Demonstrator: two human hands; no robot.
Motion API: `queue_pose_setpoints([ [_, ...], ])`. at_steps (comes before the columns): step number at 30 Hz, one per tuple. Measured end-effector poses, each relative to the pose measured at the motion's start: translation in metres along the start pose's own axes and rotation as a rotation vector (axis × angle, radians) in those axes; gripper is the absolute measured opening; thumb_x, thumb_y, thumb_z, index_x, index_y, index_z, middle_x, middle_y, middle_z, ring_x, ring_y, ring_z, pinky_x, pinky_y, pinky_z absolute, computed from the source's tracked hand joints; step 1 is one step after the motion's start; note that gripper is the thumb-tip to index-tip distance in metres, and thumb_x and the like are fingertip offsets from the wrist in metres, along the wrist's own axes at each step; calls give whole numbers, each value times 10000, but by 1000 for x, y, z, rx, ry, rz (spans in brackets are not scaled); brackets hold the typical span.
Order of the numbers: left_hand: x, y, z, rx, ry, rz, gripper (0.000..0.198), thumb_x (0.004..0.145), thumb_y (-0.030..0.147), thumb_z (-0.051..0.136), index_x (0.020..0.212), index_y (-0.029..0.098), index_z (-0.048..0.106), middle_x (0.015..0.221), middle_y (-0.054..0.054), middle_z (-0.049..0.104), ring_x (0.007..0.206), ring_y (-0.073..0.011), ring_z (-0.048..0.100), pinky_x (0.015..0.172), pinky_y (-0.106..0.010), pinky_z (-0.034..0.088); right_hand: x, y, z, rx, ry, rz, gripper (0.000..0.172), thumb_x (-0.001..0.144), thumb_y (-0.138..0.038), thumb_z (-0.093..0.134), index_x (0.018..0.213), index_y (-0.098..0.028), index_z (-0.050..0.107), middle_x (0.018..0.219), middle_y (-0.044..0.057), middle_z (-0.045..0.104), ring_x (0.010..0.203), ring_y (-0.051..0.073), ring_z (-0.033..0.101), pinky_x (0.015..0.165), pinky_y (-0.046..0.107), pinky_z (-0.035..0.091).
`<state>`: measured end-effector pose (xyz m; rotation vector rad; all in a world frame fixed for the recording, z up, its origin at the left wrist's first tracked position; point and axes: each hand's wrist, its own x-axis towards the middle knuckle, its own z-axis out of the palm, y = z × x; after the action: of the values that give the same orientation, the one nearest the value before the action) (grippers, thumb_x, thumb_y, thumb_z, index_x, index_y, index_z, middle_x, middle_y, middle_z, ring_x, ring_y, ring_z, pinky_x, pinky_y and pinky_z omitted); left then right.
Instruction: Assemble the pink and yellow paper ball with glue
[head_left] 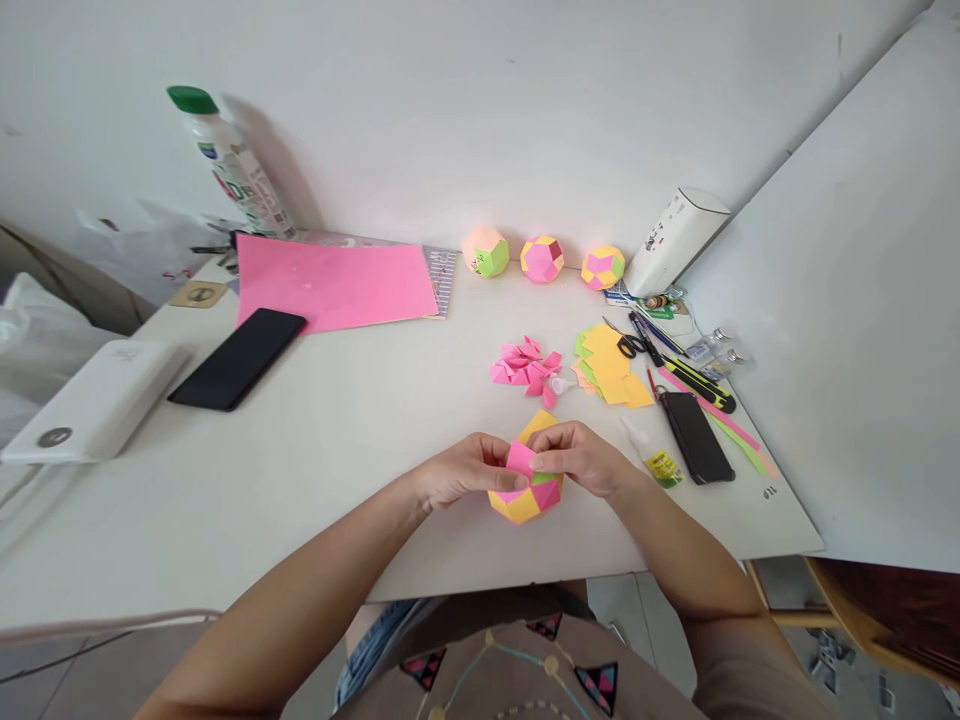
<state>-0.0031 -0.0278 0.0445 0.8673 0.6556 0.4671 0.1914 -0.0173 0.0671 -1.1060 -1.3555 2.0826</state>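
Observation:
Near the table's front edge I hold a partly built paper ball (pixel 517 506) of yellow, pink and green faces. My left hand (pixel 480 468) grips its left side, thumb across the pink part, fingers hidden behind. My right hand (pixel 574 455) pinches the ball's upper right, thumb and fingertips at a pink flap beside a green face. A yellow flap (pixel 541 424) stands up behind my fingers. Just beyond lies a heap of folded pink paper pieces (pixel 525 365), with a small white nozzle or cap (pixel 559 384) at its edge. A glue bottle (pixel 660 462) with a yellow label lies right of my right hand.
Three finished paper balls (pixel 541 260) line the wall. At right are yellow paper sheets (pixel 609 365), scissors (pixel 631 346), a utility knife (pixel 709 388), a black phone-like object (pixel 696 436) and a white cylinder (pixel 675 243). At left are pink sheets (pixel 337 285), a phone (pixel 238 360) and a bottle (pixel 236 165).

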Motion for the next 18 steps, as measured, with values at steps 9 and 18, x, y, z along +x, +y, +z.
queue_pose_setpoints([
  [9,1,-3,0,4,18,-4,236,596,265,801,772,116,747,689,-39,690,649,-133,587,638,-241,450,1,2,2,18,19,16,210,634,-276,745,563,-133,608,578,-35,532,543,70,441,534,237,315],
  [18,0,0,-1,-47,-6,57,406,642,481,753,825,119,735,727,-56,689,651,-135,575,636,-251,442,-1,-1,2,81,83,66,199,624,-279,753,579,-138,620,564,-39,526,541,73,443,528,234,311],
])
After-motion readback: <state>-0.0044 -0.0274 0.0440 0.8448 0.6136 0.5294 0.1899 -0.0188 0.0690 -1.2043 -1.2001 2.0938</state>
